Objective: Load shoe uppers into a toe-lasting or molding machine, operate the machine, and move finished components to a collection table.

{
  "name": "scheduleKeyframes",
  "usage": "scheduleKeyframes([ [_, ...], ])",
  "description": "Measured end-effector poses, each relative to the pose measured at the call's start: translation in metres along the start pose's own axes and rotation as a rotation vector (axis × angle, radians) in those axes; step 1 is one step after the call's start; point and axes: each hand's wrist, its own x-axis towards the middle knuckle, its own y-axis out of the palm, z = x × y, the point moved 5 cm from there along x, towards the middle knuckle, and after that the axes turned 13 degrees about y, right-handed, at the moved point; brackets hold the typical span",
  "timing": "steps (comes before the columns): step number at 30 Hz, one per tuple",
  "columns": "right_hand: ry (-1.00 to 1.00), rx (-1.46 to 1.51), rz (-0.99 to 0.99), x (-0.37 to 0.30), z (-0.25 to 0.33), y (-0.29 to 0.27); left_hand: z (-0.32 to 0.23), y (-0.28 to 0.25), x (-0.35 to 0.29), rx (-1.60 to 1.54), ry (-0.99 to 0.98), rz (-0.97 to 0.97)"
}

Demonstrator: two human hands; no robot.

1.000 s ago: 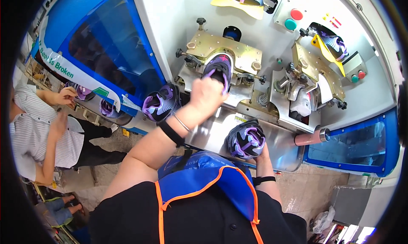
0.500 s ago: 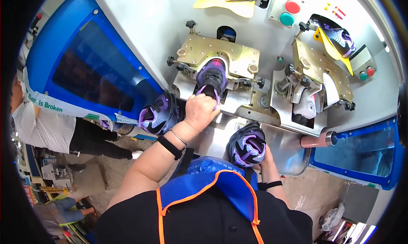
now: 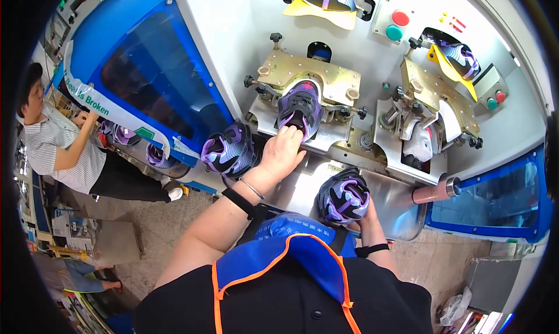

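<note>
A black and purple sneaker [image 3: 303, 104] sits toe-first under the brass-coloured clamp plate [image 3: 317, 69] of the left machine station. My left hand [image 3: 282, 155] is closed on its heel collar, fingers hooked at the opening. My right hand [image 3: 367, 213] holds a second sneaker [image 3: 345, 197] of the same colours above the metal ledge; that hand's fingers are partly hidden behind the shoe. Left of my left hand, another matching sneaker [image 3: 230, 149] rests near the machine's left edge.
At the right station, a white form [image 3: 418, 143] sits under its own clamp plate [image 3: 434, 98]. A pink bottle [image 3: 435, 191] lies by the right window. Sneakers hang in yellow holders [image 3: 323, 15] above. Beyond the blue left door [image 3: 151, 66], a person [image 3: 64, 145] handles things beside more shoes.
The view has swung slightly left. My left hand's grip on the clamped sneaker's heel has altered, with its fingers now more stretched toward the opening. My right hand still holds its sneaker, slightly turned.
</note>
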Motion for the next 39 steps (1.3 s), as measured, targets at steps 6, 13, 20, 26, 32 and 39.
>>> scheduleKeyframes([
  [6, -0.111, -0.09, 0.035, -0.009, 0.001, 0.005, -0.012, -0.011, -0.002, 0.011, -0.034, 0.013],
  [13, -0.064, 0.057, -0.012, -0.004, -0.008, -0.01, -0.015, -0.019, -0.001, 0.024, -0.066, 0.011],
  [20, -0.072, 0.061, 0.047, -0.004, -0.007, -0.013, -0.015, -0.015, -0.002, 0.004, -0.059, -0.003],
  [26, -0.094, 0.064, 0.075, 0.0, -0.007, -0.018, -0.012, -0.01, -0.005, 0.023, -0.045, -0.012],
  [32, -0.084, 0.056, 0.061, 0.0, -0.01, -0.02, -0.008, -0.005, -0.009, 0.029, -0.046, 0.026],
  [39, -0.122, 0.02, 0.024, -0.005, -0.005, -0.011, 0.007, -0.008, -0.016, -0.031, 0.066, -0.015],
])
